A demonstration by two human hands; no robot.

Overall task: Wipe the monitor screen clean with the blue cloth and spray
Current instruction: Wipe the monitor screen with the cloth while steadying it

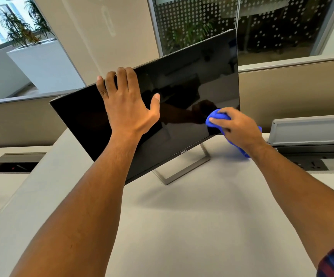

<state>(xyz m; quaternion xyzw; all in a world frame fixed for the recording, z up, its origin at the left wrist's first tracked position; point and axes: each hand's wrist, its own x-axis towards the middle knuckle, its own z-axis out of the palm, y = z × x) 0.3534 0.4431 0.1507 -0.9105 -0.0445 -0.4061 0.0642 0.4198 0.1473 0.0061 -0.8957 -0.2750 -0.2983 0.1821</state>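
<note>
From the counter (182,226) up, my right hand (240,128) grips the bunched blue cloth (216,118) against the lower right corner of the monitor (192,86). The screen's long axis runs away to my left, so I judge the next wipe goes leftward. My left hand (126,108) lies flat on the top edge, fingers hooked over it, steadying the dark, glossy, tilted screen. No spray is in view.
</note>
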